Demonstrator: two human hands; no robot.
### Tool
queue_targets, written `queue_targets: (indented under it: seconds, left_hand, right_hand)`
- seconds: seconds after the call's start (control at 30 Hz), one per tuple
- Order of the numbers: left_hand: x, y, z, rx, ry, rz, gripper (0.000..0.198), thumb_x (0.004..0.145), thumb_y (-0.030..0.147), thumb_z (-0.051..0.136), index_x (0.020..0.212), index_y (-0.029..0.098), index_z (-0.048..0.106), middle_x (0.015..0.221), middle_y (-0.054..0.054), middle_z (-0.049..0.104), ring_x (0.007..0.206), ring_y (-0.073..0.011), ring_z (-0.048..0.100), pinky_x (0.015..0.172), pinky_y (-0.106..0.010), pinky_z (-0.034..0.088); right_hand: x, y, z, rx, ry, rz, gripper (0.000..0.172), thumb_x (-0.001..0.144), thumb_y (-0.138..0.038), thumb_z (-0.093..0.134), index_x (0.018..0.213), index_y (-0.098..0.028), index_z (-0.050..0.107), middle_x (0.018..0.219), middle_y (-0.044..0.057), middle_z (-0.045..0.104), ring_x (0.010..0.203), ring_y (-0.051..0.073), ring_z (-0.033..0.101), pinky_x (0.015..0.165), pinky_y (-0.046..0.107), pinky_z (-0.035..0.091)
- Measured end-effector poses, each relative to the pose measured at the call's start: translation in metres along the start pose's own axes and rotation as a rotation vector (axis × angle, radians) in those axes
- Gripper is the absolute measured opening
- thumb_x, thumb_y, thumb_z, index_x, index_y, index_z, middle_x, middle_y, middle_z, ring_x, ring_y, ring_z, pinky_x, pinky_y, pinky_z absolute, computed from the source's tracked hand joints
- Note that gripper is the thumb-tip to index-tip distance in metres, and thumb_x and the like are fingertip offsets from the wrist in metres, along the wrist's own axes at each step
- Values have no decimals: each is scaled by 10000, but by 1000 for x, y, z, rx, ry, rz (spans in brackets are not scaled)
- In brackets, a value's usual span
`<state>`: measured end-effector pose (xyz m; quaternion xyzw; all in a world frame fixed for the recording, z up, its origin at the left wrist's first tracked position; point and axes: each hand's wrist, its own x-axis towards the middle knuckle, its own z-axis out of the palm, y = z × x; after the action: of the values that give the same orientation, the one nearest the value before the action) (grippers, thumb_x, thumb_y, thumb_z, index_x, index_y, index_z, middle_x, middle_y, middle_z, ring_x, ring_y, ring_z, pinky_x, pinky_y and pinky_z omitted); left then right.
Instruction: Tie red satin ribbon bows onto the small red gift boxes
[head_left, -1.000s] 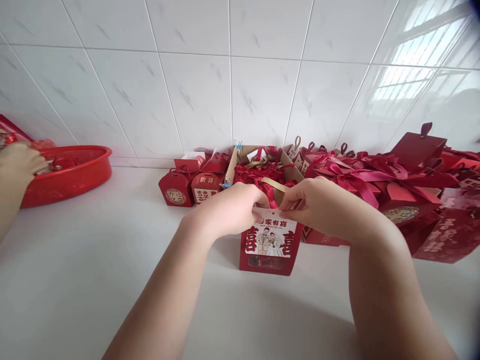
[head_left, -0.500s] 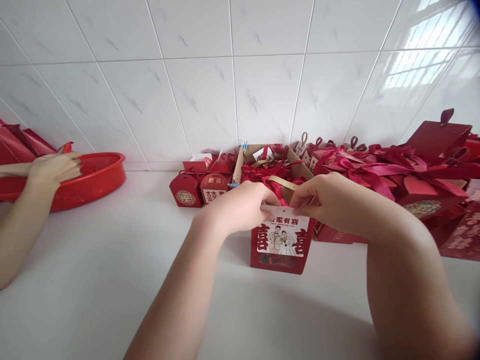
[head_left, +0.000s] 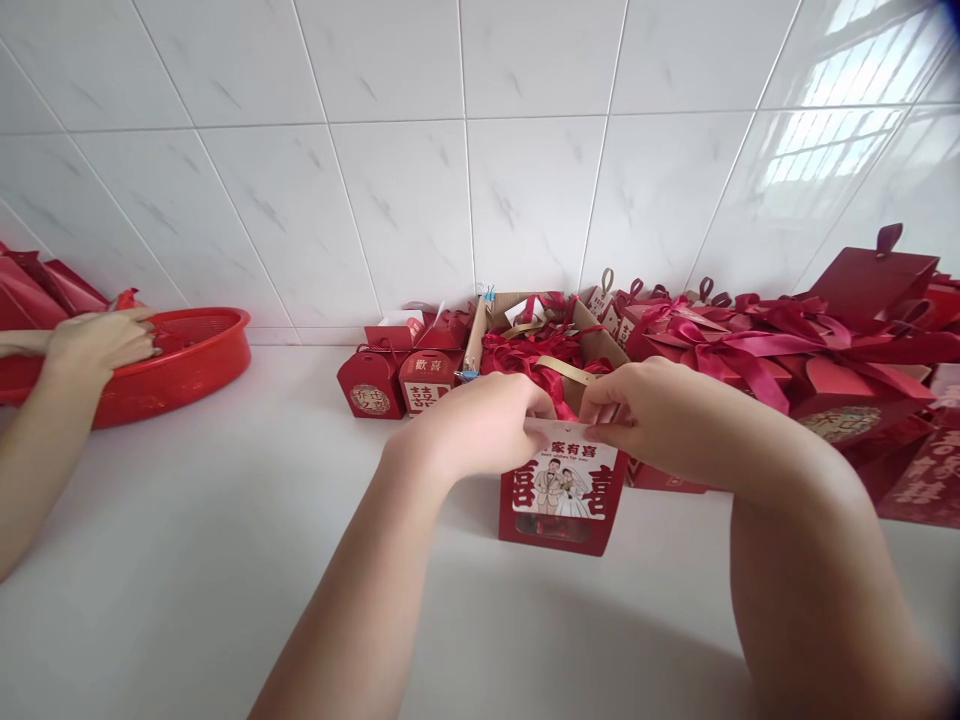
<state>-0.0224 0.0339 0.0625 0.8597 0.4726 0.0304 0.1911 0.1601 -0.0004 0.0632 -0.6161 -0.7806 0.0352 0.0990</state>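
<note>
A red gift box [head_left: 562, 490] with a white bride-and-groom print and a small clear window stands upright on the white counter. My left hand [head_left: 499, 420] pinches its top edge on the left side. On the right of the same edge, my right hand [head_left: 637, 405] is closed with thumb in front and fingers behind. A small hole shows in the top flap between my thumbs. Just behind, a cardboard tray [head_left: 611, 345] holds a tangle of red ribbons [head_left: 540, 350] and a gold strap [head_left: 566, 370]. My hands partly hide the tray's front.
Small red boxes [head_left: 371, 385] stand left of the tray. Many red boxes with ribbon bows [head_left: 739, 360] crowd the right side. At far left, another person's hand [head_left: 101, 340] reaches into a red plastic basin [head_left: 187, 365]. A tiled wall [head_left: 397, 200] closes off the back.
My fingers stay on the box's top edge, with the thumbs slightly closer together. The other person's hand has shifted a little to the left over the basin.
</note>
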Motion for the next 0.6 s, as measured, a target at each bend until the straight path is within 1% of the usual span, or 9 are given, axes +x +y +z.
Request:
queue_targets:
  seconds: [0.2,0.27,0.33,0.37,0.47,0.5,0.53,0.57,0.6]
  left_hand:
    - [-2,2,0,-47,10,2,245,749,461,550,759,252,678,701,0,650,565,-140,521,457,-262,281]
    - [-2,4,1,-34,17,-17,260,751,467,554,748,241,683,676,-6,640,548,-137,508,461,-264,279]
    - [-1,4,1,-38,26,-21,265,757,464,556,753,235,691,679,-9,641,545,-134,505,470,-264,278]
    - [-1,3,1,-45,28,-19,267,758,464,557,754,235,694,676,-9,640,544,-132,502,473,-264,276]
    - [1,0,1,-59,15,-12,264,761,466,552,745,247,698,644,0,626,543,-133,489,473,-265,270]
    - [1,0,1,-61,8,-4,260,761,464,551,740,252,698,632,3,620,545,-134,485,471,-266,269]
    - [0,-1,1,-65,3,8,251,761,458,552,733,255,698,627,6,616,546,-134,483,470,-265,271]
    - [0,0,1,-73,3,19,235,760,445,559,726,258,696,629,10,616,544,-132,479,471,-263,275]
    - [-2,0,1,-84,7,27,213,756,428,570,718,258,694,631,14,617,540,-126,476,473,-261,281]
  right_hand:
    - [-3,3,1,59,-24,-14,136,737,-226,576,689,-291,685,670,-47,661,498,121,555,393,223,343]
    - [1,3,-5,70,-80,-31,124,727,-234,596,663,-280,690,631,-42,649,479,120,543,401,230,343]
    - [15,1,-18,108,-98,-85,104,721,-249,624,645,-260,696,620,-31,645,484,117,539,432,237,365]
    - [27,-2,-25,144,-45,-117,108,735,-256,620,662,-248,700,645,-23,652,500,115,543,458,240,385]
    - [82,-11,-45,291,537,-139,189,842,-307,538,879,-195,685,831,29,678,721,139,604,641,254,457]
    - [104,-13,-47,298,643,-122,229,882,-289,481,952,-174,666,907,51,675,790,148,608,679,259,466]
    - [126,-14,-47,279,697,-69,239,902,-255,452,986,-158,653,961,65,669,827,156,609,700,267,470]
    - [147,-13,-43,233,685,-12,231,903,-213,451,1011,-147,644,998,74,663,855,165,610,723,276,473]
    - [165,-11,-36,176,616,58,239,911,-187,441,1049,-148,632,1025,77,657,892,171,609,750,280,476]
